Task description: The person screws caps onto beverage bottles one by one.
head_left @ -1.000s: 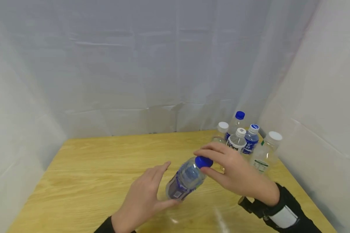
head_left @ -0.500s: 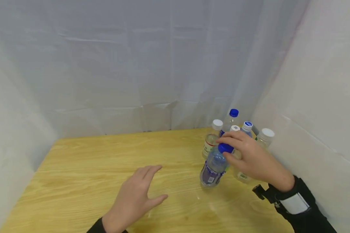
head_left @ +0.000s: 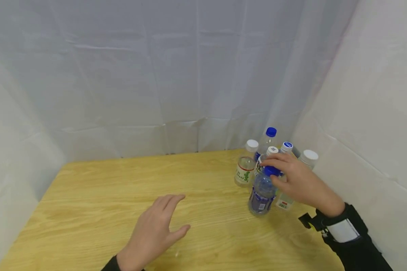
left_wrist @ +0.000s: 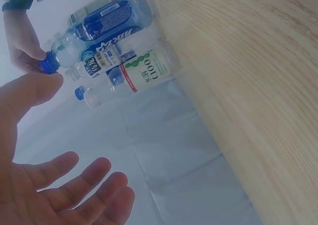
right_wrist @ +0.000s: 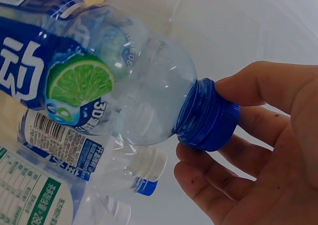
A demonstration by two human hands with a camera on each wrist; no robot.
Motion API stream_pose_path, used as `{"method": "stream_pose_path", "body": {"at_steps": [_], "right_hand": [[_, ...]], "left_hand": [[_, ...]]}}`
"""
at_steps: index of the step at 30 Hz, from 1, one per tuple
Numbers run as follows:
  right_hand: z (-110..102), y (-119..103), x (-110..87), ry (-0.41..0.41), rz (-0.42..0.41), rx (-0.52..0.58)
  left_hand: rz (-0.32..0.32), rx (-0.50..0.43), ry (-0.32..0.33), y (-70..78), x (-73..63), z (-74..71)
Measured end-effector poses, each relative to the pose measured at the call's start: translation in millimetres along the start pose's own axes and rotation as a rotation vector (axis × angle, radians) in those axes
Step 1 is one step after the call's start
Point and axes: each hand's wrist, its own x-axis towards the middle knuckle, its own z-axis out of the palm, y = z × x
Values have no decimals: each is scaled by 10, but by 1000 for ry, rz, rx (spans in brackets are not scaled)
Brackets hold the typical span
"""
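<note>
A clear plastic bottle [head_left: 262, 195] with a blue label and blue cap [right_wrist: 213, 116] stands upright on the table, in front of a group of other bottles. My right hand [head_left: 300, 184] grips it by the cap, thumb on one side and fingers on the other, as the right wrist view shows. A lime slice is printed on the label. My left hand [head_left: 152, 231] hovers over the table's front with fingers spread, holding nothing. In the left wrist view the left palm [left_wrist: 30, 185] is apart from the bottles.
Behind stand a white-capped bottle with a green-dotted label [head_left: 245, 167], a blue-capped bottle [head_left: 270, 132] and several more white-topped bottles, one at the right [head_left: 308, 156]. White sheeting [head_left: 176, 75] hangs around the wooden table [head_left: 98, 210].
My right hand has carried the blue-capped bottle rightward, from tilted near the left hand to upright beside the group. My left hand has let it go and stays at the front.
</note>
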Motion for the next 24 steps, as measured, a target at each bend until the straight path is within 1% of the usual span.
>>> {"method": "stream_pose_path", "body": {"at_steps": [9,14,18,22,24], "right_hand": [[26,78,12,-30,26,-23],[-2,122,8,-36,18,-94],[6,149,18,-52,-2,-144],[30,147,30,-82,7,-157],[39,141,30,-80,6,-160]], "left_hand": [[-49,0,-67,3,-36,12],[-70,-6,-94,17,-21,15],[-82,-6,-104,15,-20,21],[-90,2,-104,15,-31,27],[-94,0,-106,14,-35,30]]}}
